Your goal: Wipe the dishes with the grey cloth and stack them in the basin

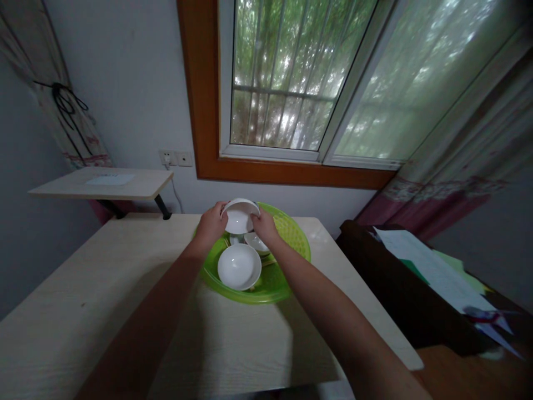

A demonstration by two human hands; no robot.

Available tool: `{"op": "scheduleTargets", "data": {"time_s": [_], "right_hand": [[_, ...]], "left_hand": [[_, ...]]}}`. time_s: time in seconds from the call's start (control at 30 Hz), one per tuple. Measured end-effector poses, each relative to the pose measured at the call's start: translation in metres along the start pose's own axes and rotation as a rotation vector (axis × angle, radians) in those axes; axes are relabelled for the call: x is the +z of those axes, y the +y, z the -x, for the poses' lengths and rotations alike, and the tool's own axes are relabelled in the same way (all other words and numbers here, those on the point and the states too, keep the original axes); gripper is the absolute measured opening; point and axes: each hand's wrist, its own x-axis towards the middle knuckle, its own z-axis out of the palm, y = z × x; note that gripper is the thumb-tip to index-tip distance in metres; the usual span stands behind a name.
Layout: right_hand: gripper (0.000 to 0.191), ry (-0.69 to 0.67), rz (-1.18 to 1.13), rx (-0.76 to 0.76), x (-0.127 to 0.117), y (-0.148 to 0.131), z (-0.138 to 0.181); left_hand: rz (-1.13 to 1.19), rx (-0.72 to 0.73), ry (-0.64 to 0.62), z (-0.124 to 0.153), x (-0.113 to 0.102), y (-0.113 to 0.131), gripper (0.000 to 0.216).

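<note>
Between my two hands is a white bowl [240, 218], tilted so that its inside faces me. My left hand [213, 223] grips its left rim, and my right hand [265, 226] grips the right rim with the thumb over the edge. The bowl is above the far part of a round green plastic basket [297, 233]. Inside the basket, a second white bowl [239, 267] sits at the front left, open side up. Behind it a smaller white bowl [257, 243] lies tilted, partly hidden by my right hand. Thin yellowish sticks [268, 261], perhaps chopsticks, show beside the bowls.
The basket rests on a pale wooden table [104, 300]. A small raised shelf [104, 184] with a paper on it stands at the back left. Beyond the table's right edge is a dark brown piece of furniture [400, 289] with papers [437, 269] on top. A window is behind.
</note>
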Motion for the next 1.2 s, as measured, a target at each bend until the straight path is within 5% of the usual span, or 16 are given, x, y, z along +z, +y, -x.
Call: {"op": "scheduleTargets", "data": {"time_s": [0.23, 0.53, 0.8, 0.93, 1.2], "right_hand": [[0.027, -0.04, -0.069, 0.076, 0.003, 0.003, -0.001], [0.035, -0.067, 0.244, -0.13, -0.013, -0.014, 0.009], [0.028, -0.024, -0.081, 0.024, 0.002, 0.002, -0.001], [0.034, -0.043, -0.26, 0.139, 0.009, 0.01, -0.005], [0.03, -0.034, 0.101, -0.041, -0.005, -0.003, 0.002]], "left_hand": [[0.047, -0.036, -0.091, -0.001, 0.004, -0.008, 0.042], [-0.165, 0.051, -0.114, 0.007, -0.003, 0.007, 0.048], [-0.1, 0.095, 0.004, 0.004, -0.003, 0.004, 0.047], [-0.085, 0.011, -0.067, 0.003, -0.001, 0.002, 0.043], [-0.084, 0.012, -0.066, 0.004, -0.003, 0.004, 0.045]]}}
